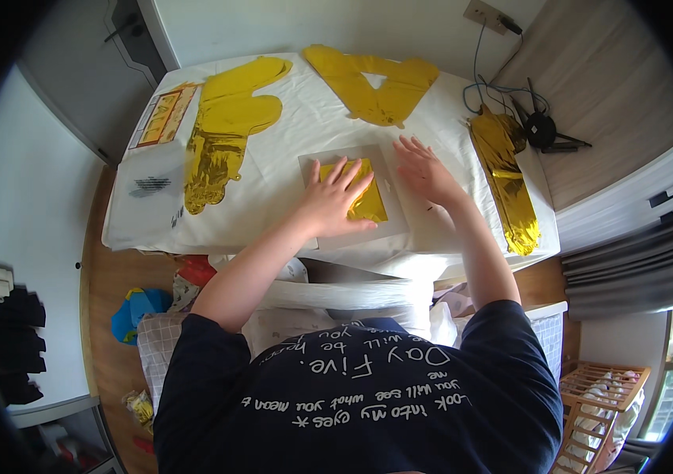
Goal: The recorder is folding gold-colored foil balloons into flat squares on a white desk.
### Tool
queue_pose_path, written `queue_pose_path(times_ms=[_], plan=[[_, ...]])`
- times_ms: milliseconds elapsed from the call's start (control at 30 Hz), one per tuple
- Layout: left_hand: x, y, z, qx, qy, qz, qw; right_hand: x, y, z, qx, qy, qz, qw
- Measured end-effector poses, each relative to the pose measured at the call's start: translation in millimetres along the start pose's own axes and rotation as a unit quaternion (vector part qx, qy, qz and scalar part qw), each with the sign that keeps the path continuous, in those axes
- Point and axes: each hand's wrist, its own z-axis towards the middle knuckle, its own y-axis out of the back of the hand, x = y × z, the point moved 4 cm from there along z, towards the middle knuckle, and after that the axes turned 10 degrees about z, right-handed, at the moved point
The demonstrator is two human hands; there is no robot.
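Observation:
My left hand [339, 197] lies with fingers spread on a folded gold foil sheet [374, 207]. The foil rests on or inside a flat, greyish see-through bag [393, 229] on the white-covered table; I cannot tell which. Just right of the bag, my right hand [425, 172] is held flat with its fingers stretched out and nothing in it. Flattened gold foil letter balloons lie around: an F-shaped one [230, 118] to the left, an A-shaped one [352, 83] at the back, and a long narrow piece [504, 182] to the right.
A printed orange card [164, 116] and a clear plastic bag [147, 186] lie on the table's left side. A black router-like device [540, 129] with cables sits at the back right corner. A blue object [133, 316] and a wooden rack [601, 395] stand on the floor.

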Motion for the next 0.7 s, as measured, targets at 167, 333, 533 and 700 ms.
queue_pose_path(times_ms=[167,333,533,700], plan=[[-1.8,4.6,0.2,0.003,-0.006,-0.004,1.0,-5.9,1.2,-26.4,0.083,0.024,0.04,0.995],[-1.5,0.2,-2.1,0.014,0.001,0.004,1.0,21.9,0.4,-41.2,0.094,0.019,0.106,0.99],[-0.7,1.3,0.4,0.012,-0.003,0.002,1.0,9.4,15.5,-71.9,0.095,-0.064,-0.049,0.992],[0.0,3.1,1.1,0.017,-0.003,-0.001,1.0,15.7,14.0,-85.7,0.096,-0.042,-0.05,0.993]])
